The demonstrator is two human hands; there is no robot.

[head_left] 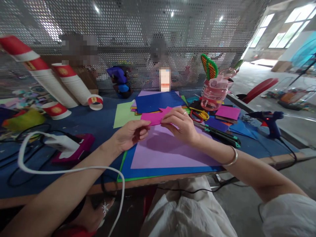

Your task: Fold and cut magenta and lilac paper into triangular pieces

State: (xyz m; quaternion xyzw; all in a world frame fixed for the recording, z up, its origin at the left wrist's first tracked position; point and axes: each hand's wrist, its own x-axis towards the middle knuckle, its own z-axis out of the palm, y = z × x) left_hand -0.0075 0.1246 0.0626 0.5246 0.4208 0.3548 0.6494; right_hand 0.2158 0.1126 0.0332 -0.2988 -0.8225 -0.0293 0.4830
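A small sheet of bright pink craft foam or paper is held up over the stacked sheets. My left hand pinches its lower left corner between thumb and fingers. At its right end, my right hand grips it from above, its fingers covering part of the sheet. Below both hands lies a large lilac sheet on top of blue and green ones. A dark blue sheet tops a pile just behind, with a pale green sheet to its left.
Stacked paper cups stand at the left, near a purple power strip with a white cable. To the right are a pink water bottle, scissors, a cutter knife and a blue glue gun. Perforated metal panel rises behind.
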